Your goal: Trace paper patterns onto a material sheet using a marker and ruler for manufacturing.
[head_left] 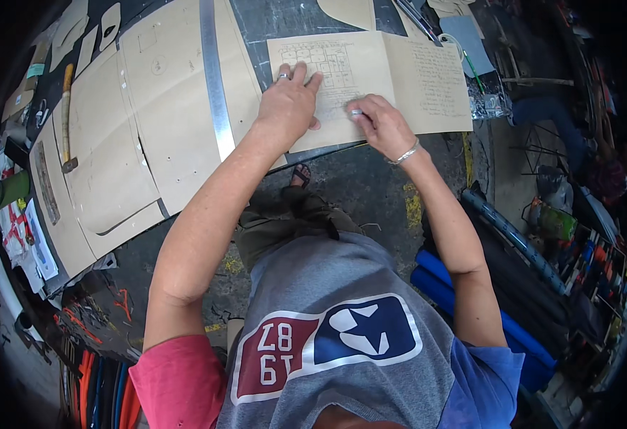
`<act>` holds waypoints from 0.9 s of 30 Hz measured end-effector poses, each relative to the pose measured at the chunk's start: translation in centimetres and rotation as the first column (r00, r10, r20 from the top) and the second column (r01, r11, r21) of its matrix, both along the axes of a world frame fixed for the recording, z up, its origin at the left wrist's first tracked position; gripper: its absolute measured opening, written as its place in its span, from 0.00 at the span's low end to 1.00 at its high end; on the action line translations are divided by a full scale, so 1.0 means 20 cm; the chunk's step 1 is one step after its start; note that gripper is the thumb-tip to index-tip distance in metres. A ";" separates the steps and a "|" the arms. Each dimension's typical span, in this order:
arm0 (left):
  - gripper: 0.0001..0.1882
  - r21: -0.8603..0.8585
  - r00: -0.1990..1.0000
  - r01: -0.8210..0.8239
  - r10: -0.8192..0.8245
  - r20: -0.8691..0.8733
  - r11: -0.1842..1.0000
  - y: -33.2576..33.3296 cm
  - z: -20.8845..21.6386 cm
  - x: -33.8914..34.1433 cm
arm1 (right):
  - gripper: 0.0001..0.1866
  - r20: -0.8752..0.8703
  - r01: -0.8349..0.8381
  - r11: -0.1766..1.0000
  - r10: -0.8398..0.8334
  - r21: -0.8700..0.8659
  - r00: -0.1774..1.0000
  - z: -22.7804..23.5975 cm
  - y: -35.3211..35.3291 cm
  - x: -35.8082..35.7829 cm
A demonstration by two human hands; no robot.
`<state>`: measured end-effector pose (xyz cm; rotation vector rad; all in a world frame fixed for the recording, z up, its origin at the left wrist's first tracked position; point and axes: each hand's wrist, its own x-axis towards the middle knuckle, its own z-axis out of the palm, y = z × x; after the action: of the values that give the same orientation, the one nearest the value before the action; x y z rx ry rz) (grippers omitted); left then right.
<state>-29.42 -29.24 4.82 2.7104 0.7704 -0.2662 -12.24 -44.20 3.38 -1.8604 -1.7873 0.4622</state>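
An open tan card folder (374, 71) lies near the table's front edge, with a hand-drawn grid on its left leaf and lines of handwriting on its right leaf. My left hand (288, 100), with a ring on one finger, presses on the left leaf just below the grid, fingers stretched out. To its right my right hand (386, 127), a bracelet on the wrist, rests on the sheet near the fold. Its fingers are pinched together; something small and whitish shows at their tips, too small to name.
Large tan card pattern pieces (174, 129) cover the table's left side, under a long steel ruler (215, 79). A wooden-handled hammer (67, 118) lies farther left. Pens (415, 18) and a green pencil (473, 71) are at the back right. Blue rolls (463, 286) stand beside me.
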 end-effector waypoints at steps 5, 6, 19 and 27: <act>0.49 0.014 1.000 0.013 -0.013 -0.001 1.000 -0.01 0.01 0.02 | 0.09 0.017 0.057 0.998 -0.056 -0.032 0.998 0.01 -0.01 0.02; 0.49 0.013 1.000 0.014 -0.014 -0.001 1.000 0.00 0.01 0.02 | 0.10 0.055 0.031 0.999 -0.033 0.040 0.998 0.00 0.00 -0.01; 0.46 0.245 0.996 0.066 -0.077 0.036 0.967 -0.35 -0.11 0.07 | 0.08 -0.867 0.479 0.860 -0.365 -0.174 0.340 -0.23 0.13 0.20; 0.11 -0.053 0.874 0.277 -0.228 0.429 0.960 -0.36 0.35 0.14 | 0.13 -0.710 0.405 0.885 -0.436 -0.229 0.553 -0.27 0.11 0.20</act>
<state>-26.66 -36.54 11.84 2.6172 0.2665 0.2121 -8.30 -42.04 -1.92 -1.6691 -0.7387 0.9126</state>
